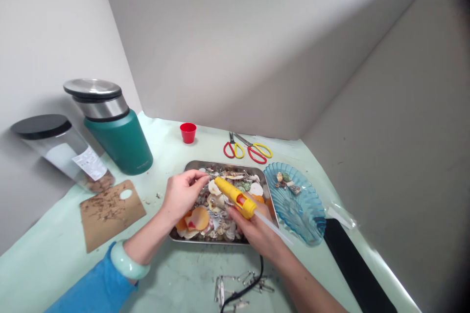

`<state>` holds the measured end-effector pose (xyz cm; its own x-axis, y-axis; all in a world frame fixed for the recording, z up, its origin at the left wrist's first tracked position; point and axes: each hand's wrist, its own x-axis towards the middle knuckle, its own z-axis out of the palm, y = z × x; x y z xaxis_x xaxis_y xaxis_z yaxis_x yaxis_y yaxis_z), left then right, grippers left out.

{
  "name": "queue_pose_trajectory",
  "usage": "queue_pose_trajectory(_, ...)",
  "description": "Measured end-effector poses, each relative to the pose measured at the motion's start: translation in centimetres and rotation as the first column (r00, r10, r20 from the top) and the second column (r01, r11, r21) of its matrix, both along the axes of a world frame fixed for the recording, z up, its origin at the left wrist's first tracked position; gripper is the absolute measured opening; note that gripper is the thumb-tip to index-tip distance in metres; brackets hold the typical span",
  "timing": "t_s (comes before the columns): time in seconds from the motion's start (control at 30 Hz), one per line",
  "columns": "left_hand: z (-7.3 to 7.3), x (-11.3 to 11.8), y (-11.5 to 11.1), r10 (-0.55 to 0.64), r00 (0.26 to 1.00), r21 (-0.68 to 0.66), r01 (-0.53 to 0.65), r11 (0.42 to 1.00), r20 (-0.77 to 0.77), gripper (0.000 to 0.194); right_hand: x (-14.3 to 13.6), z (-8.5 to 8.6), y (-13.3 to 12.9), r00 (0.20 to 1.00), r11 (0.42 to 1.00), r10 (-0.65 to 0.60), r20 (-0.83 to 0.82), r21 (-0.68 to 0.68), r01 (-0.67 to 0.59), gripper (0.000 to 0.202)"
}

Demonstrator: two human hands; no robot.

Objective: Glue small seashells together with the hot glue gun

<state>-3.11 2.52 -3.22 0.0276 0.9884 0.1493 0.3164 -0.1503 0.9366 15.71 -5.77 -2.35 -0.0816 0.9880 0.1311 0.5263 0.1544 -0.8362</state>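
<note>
My right hand (253, 229) grips a yellow hot glue gun (233, 194), its nozzle pointing up and left. A clear glue stick (272, 227) juts from the gun's rear, and a black cord (244, 291) trails below. Just left of the nozzle, the thumb and fingers of my left hand (182, 193) are pinched together; whatever small thing they hold is too small to make out. Beneath both hands lies a metal tray (216, 242) filled with mixed seashells (222, 227), some of them orange, white and spiral. Several small metal clips (238, 282) are scattered in front of the tray.
Right of the tray sits a blue shell-shaped plate (299, 222) with a few small shells; a long black object (354, 259) lies beyond. Behind are two scissors (251, 149) and a red cup (188, 133). A green bottle (119, 139), a clear jar (69, 156) and a brown board (110, 220) stand left.
</note>
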Motion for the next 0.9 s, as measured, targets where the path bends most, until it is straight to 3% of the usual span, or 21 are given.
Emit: queue_pose_trajectory(0.9,-0.1,-0.02,0.03,-0.004,1.0,-0.013,0.003,1.0,-0.025,0.021,0.06,-0.67,0.2,0.999,0.999,-0.037,-0.021,0.03,0.037,0.022)
